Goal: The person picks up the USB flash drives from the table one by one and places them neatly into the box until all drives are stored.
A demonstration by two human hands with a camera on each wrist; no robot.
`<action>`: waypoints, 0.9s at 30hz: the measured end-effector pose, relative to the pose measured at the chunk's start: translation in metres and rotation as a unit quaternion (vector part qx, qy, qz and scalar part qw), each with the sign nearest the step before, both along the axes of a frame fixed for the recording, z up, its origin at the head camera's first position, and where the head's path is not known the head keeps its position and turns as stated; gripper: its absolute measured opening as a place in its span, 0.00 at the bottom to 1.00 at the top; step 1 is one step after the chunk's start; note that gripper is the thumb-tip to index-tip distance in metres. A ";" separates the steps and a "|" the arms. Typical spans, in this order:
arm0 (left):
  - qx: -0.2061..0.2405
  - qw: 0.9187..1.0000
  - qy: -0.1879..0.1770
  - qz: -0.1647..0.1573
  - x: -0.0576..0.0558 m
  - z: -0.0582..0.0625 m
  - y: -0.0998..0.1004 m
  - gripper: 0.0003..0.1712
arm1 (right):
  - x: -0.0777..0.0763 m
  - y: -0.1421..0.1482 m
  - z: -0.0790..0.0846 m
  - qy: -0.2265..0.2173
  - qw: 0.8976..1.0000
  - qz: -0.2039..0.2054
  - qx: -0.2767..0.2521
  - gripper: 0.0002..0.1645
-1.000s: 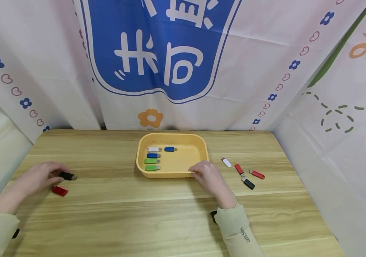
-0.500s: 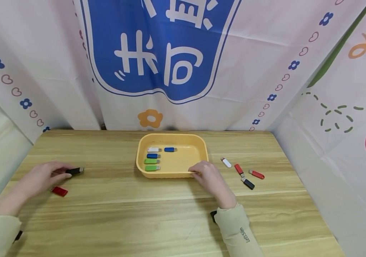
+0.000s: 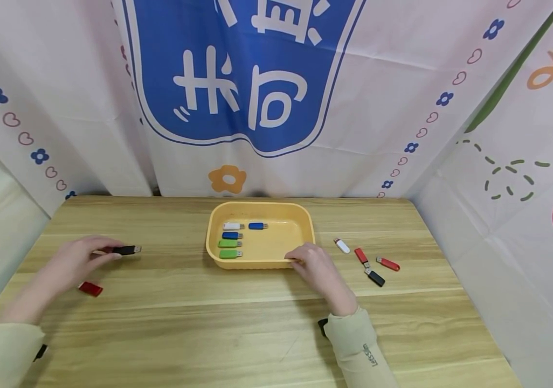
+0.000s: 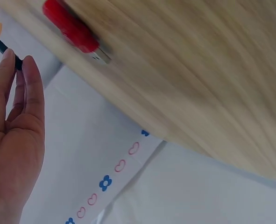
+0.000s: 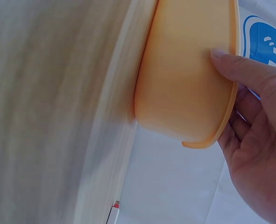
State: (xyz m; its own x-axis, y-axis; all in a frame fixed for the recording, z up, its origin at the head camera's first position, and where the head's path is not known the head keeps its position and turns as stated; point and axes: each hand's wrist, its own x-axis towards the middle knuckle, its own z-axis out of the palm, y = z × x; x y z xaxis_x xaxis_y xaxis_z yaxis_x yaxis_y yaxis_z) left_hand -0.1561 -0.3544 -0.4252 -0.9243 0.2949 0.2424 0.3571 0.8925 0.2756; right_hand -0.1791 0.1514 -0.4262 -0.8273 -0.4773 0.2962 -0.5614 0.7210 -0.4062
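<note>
My left hand [image 3: 80, 260] pinches a black USB stick [image 3: 125, 250] between thumb and fingers, its metal plug pointing right towards the tray. In the left wrist view the black USB stick [image 4: 7, 52] shows between the fingertips, above a red USB stick [image 4: 72, 27] lying on the table. My right hand [image 3: 316, 269] grips the near rim of a yellow plastic tray [image 3: 257, 264] close to its right corner, thumb on the outer wall and fingers inside. Inside the tray, a white USB stick [image 3: 233, 226], two blue ones and two green ones lie with plugs to the right.
Right of the tray lie a white USB stick [image 3: 341, 246], a red one [image 3: 361, 256], another red one [image 3: 388, 263] and a black one [image 3: 375, 277]. The wooden table [image 3: 208, 334] ends at a printed cloth [image 3: 364, 118] at the back and sides.
My left hand has lifted the black USB stick and carried it right and away from me, past the red one. The right hand stays on the tray rim.
</note>
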 end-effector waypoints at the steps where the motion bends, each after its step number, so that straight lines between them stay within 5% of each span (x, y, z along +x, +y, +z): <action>1: -0.001 1.000 0.004 -0.001 0.000 0.001 0.002 0.16 | 0.000 0.000 0.000 -0.001 1.000 0.000 0.000 0.07; 11: 0.030 1.000 0.003 -0.005 -0.004 0.005 0.029 0.17 | 0.000 0.000 0.000 0.002 1.000 0.000 0.001 0.07; 27: 0.086 0.995 0.052 -0.027 -0.019 0.003 0.088 0.17 | 0.001 0.000 0.001 0.005 1.000 0.000 0.000 0.07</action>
